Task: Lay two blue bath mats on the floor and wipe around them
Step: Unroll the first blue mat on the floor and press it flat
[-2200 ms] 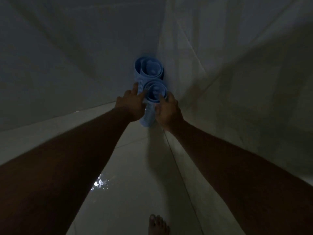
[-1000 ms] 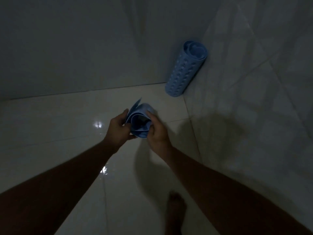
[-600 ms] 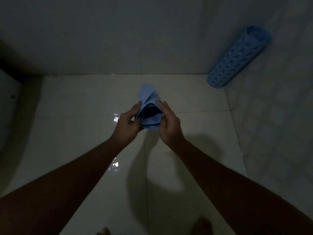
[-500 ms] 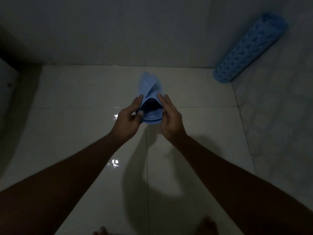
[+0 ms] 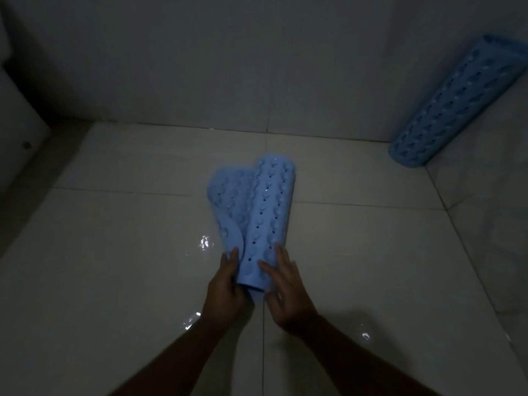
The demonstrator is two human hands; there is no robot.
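A light blue bath mat [image 5: 265, 212] with bumps and small holes lies partly unrolled on the pale floor tiles in the middle of the head view. One flap curls open to the left. My left hand [image 5: 225, 284] grips the mat's near left edge. My right hand [image 5: 285, 290] presses flat on the near end of the roll, fingers spread. A second blue mat [image 5: 463, 104], still rolled into a tube, leans upright in the far right corner against the wall.
Glossy floor tiles [image 5: 114, 281] carry wet glints left of the mat and near my arms. Tiled walls close the back and right side. A white fixture [image 5: 20, 130] stands at the far left. The light is dim.
The mat was held rolled in the air between both hands; now it is down on the floor and partly unrolled. The view has dropped closer to the floor.
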